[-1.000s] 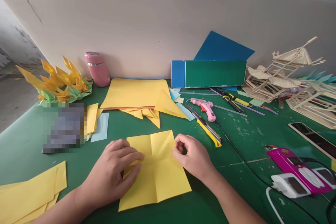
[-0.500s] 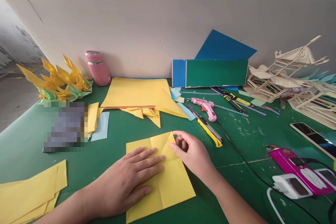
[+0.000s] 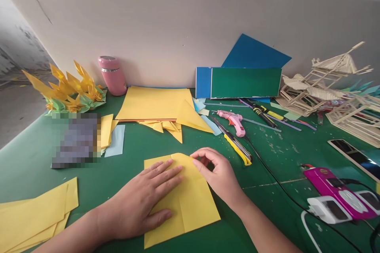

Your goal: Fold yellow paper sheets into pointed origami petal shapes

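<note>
A creased yellow sheet of paper (image 3: 194, 209) lies on the green table in front of me. My left hand (image 3: 148, 197) rests flat on its left half, fingers spread and pointing right. At the far right corner, my right hand (image 3: 218, 170) pinches the paper between thumb and forefinger. That corner is raised and curls inward, so the back edge bows. Crease lines cross the middle of the sheet. Beyond the right hand lie a yellow box cutter (image 3: 237, 148) and a pink glue gun (image 3: 233, 120).
Folded yellow papers (image 3: 38, 213) lie at the lower left. Larger yellow sheets (image 3: 154, 102) are stacked at the back, near a pink flask (image 3: 112, 75). A magenta power strip (image 3: 335, 191), a cable, a phone (image 3: 356, 158) and stick models (image 3: 320, 83) stand or lie on the right.
My right hand has moved slightly left with the pinched corner, which now bends over toward the middle of the sheet. My left hand stays flat on the paper.
</note>
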### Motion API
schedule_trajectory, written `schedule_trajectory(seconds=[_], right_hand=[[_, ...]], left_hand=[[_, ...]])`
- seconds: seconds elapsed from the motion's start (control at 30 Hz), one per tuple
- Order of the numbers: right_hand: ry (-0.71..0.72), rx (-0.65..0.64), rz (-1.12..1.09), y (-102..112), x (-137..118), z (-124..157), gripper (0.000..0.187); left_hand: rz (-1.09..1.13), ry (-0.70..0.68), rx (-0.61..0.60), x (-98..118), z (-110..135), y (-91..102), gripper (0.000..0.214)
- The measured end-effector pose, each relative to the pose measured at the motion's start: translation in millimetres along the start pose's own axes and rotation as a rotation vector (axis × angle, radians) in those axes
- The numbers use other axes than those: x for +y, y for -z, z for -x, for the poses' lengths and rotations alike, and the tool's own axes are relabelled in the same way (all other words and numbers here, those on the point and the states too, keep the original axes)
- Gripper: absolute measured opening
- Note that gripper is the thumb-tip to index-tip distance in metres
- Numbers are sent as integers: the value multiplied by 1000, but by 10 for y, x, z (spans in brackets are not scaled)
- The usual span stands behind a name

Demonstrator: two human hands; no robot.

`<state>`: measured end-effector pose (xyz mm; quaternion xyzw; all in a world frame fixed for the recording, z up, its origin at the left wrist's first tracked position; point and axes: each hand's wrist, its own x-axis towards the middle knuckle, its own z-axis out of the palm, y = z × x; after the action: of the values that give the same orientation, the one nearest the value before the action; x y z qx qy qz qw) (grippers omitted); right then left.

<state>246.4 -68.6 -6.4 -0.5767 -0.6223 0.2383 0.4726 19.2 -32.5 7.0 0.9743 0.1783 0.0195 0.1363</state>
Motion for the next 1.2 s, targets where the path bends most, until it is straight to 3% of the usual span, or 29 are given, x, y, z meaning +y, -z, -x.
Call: schedule_trajectory(seconds=[0.07, 0.3, 0.43, 0.97, 1.2], right_hand=[[61, -26, 5, -14, -12, 16, 11], [407, -126, 147, -64, -12, 78, 15], [514, -171, 201, -71, -9, 89, 17], [526, -298, 200, -11, -5, 77, 18], [511, -304, 218, -9, -11, 108, 20]], left_hand=[[4, 42, 14, 5, -7, -14, 67], [-54, 124, 117, 39, -31, -19, 63], [-108, 148, 190, 21, 2, -80, 70], [-93, 99, 218, 4, 20, -80, 64], [-48, 129, 115, 6, 3, -49, 72]])
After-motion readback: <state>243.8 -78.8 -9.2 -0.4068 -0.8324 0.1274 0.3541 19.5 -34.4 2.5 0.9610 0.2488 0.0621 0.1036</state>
